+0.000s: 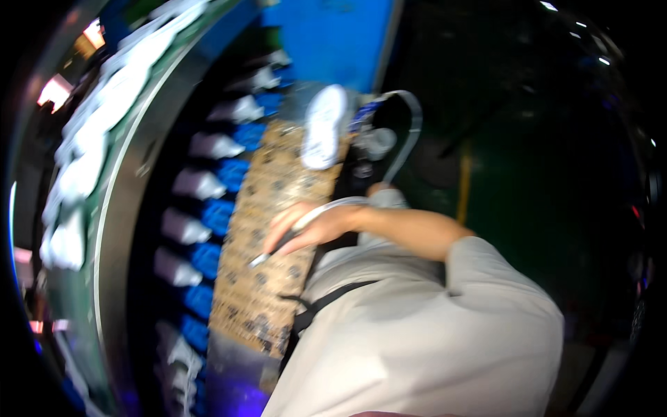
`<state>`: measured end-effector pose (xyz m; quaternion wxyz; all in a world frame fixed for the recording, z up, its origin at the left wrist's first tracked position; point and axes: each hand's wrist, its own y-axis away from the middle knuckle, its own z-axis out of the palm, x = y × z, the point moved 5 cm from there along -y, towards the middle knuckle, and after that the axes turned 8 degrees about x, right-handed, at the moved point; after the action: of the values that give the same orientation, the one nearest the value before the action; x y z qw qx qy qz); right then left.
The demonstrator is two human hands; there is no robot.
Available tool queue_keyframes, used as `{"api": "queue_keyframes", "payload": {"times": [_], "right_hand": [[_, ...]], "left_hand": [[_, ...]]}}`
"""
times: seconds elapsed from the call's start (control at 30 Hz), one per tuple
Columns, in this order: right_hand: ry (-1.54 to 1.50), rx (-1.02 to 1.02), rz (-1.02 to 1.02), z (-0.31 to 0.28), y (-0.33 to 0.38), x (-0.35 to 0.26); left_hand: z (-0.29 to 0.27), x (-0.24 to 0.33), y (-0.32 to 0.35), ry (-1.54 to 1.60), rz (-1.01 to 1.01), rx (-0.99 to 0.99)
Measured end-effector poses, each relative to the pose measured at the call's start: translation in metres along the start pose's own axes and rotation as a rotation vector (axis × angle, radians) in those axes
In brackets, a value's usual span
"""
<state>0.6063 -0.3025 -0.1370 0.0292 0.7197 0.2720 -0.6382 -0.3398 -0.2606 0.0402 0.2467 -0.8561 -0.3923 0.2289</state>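
Pen-like tool [279, 244] in R hand [316, 226], over the brown speckled board [260, 215]; slim tip points lower L, long axis runs lower L to upper R; can't tell if tip touches; fingers curled in around the dark shaft, thumb on the body side; L hand out of view, so can't tell its state; white sole [324, 128] lies at board's far end, well apart from tool, long axis nearly up-down w/ top leaning slightly R.

Board is long & narrow, w/ bare grey metal [240, 365] at near end; blue panel [333, 42] past far end; on L, a row of white pointed pieces [201, 184] beside blue blocks [215, 217], then a green belt [132, 132] w/ white items [90, 153]; floor [514, 208] on R dark green, yellow line [464, 181].

Clear container [379, 142] just R of sole, near curved white hose [417, 125]; contents too blurred to tell.
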Motion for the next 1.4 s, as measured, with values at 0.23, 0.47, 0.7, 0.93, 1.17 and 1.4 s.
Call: {"api": "queue_keyframes", "payload": {"times": [0.23,0.47,0.7,0.93,1.17,1.4], "right_hand": [[0.065,-0.047,0.087,0.002,-0.003,-0.016],[0.032,-0.034,0.080,-0.008,0.003,-0.018],[0.050,0.007,0.067,-0.013,0.012,-0.019],[0.030,0.074,0.037,-0.027,0.020,-0.018],[-0.090,0.380,0.053,-0.041,0.016,0.015],[-0.603,0.656,0.179,-0.052,0.007,0.053]], "left_hand": [[-0.026,-0.054,0.003,0.258,-0.081,0.122],[-0.224,0.140,0.126,1.393,0.049,-0.005],[-0.265,0.286,0.138,1.408,0.147,-0.252],[-0.237,0.294,0.115,1.537,-0.073,-0.118],[-0.298,0.282,0.217,2.670,-0.096,-0.411],[-0.289,0.384,0.424,3.028,-0.373,-1.316]]}}
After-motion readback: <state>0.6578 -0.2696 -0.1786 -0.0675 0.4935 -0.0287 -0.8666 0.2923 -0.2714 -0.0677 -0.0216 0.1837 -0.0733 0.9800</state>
